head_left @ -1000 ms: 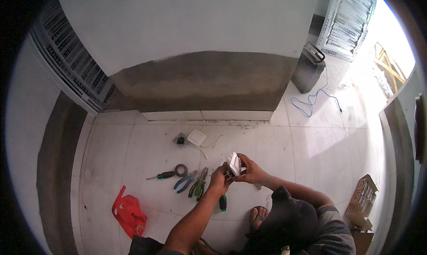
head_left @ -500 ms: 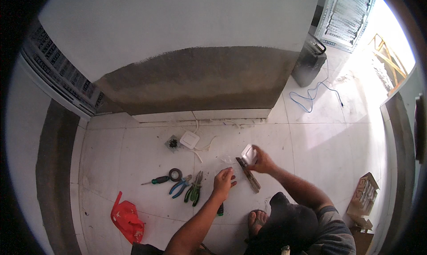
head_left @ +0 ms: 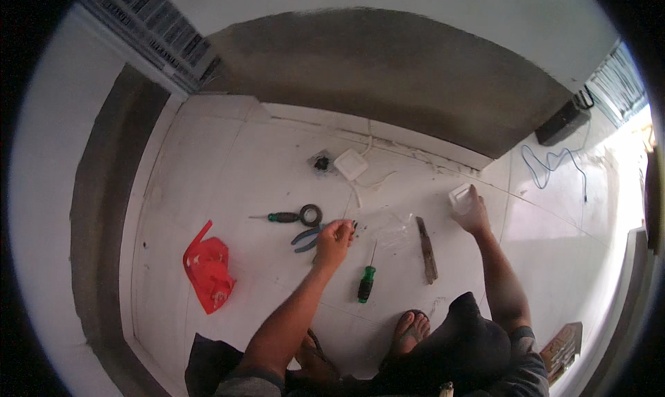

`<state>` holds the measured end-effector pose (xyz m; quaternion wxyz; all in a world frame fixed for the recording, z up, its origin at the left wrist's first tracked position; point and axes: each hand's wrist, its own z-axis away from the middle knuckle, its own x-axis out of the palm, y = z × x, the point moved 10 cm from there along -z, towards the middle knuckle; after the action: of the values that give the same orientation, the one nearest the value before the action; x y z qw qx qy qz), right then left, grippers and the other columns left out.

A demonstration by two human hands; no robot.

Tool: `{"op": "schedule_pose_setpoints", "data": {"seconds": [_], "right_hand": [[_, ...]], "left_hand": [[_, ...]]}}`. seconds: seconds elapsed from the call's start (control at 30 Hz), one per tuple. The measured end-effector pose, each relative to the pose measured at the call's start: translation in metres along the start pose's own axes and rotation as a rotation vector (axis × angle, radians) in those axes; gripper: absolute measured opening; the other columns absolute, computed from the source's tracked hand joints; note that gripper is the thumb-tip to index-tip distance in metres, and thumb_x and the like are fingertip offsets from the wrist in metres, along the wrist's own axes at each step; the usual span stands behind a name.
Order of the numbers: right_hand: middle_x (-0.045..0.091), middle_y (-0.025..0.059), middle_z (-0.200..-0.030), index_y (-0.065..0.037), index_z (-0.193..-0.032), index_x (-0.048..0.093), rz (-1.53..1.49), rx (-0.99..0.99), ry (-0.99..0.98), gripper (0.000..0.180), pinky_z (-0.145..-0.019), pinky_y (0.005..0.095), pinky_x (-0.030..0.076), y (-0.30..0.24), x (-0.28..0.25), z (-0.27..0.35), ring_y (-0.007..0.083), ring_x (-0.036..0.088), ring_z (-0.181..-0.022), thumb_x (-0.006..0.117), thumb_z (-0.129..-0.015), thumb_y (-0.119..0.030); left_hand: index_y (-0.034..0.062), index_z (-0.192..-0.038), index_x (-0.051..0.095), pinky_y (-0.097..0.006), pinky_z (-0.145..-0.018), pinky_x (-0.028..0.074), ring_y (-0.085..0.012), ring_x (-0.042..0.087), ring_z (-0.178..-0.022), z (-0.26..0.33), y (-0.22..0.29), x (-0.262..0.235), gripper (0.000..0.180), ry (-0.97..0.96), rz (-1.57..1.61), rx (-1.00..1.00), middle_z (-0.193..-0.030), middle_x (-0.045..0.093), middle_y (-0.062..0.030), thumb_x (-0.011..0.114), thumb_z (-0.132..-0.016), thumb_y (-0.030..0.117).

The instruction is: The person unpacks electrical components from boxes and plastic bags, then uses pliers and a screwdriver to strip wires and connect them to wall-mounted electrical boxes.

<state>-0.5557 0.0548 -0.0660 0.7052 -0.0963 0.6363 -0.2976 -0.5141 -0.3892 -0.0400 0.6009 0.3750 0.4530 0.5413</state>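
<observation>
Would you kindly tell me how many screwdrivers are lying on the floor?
2: one screwdriver beside the black tape roll, and a second screwdriver left of the brown strip. The left hand might hide another.

Right hand (head_left: 473,215) farther right, left hand (head_left: 334,242) over pliers (head_left: 308,232)

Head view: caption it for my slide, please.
Left hand by blue-handled pliers and black tape, right hand holding a white square fitting, above a tiled floor.

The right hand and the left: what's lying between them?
In the head view, crumpled clear plastic and the far end of a brown stick lie between the left hand and the right hand.
</observation>
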Motion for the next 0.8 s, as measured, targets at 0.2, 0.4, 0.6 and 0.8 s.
{"op": "schedule_pose_setpoints", "data": {"seconds": [0.2,0.4,0.6,0.8], "right_hand": [[0.063,0.0255,-0.130,0.000,-0.151,0.038,-0.379,0.091,0.035,0.103,-0.101,0.0440,0.052,0.029,0.000,-0.005,0.0382,0.062,-0.122,0.090,-0.067,-0.031],[0.068,0.0188,-0.120,-0.004,-0.139,0.049,-0.297,0.061,0.239,0.082,-0.094,0.0435,0.052,0.120,-0.012,0.004,0.0352,0.066,-0.111,0.087,-0.068,-0.022],[0.045,0.0281,-0.147,0.005,-0.153,0.028,0.094,0.153,0.025,0.116,-0.110,0.0457,0.045,0.096,-0.008,0.052,0.0422,0.049,-0.133,0.094,-0.060,-0.017],[0.046,0.0288,-0.147,0.006,-0.151,0.033,0.161,0.066,0.144,0.115,-0.114,0.0457,0.042,0.084,-0.024,0.073,0.0421,0.048,-0.135,0.096,-0.061,-0.023]], "left_hand": [[0.0008,-0.109,0.071,-0.026,-0.060,0.053,-0.0089,0.065,-0.070,-0.011,0.011,-0.101,0.024,0.246,0.054,-0.026,-0.087,0.071,-0.0036,0.063,-0.102,0.022],[0.0006,-0.104,0.072,-0.031,-0.062,0.053,-0.0137,0.066,-0.069,-0.026,0.082,-0.165,0.023,0.169,-0.368,0.222,-0.079,0.071,-0.0081,0.064,-0.099,0.021],[0.0000,-0.106,0.072,-0.031,-0.066,0.055,-0.0141,0.065,-0.071,-0.013,0.204,-0.287,0.018,0.251,-0.672,0.399,-0.081,0.070,-0.0055,0.065,-0.099,0.015],[0.0002,-0.102,0.072,-0.031,-0.065,0.053,-0.0136,0.064,-0.069,0.017,0.209,-0.323,0.022,0.231,-0.834,0.306,-0.080,0.069,-0.0060,0.067,-0.098,0.021]]}}
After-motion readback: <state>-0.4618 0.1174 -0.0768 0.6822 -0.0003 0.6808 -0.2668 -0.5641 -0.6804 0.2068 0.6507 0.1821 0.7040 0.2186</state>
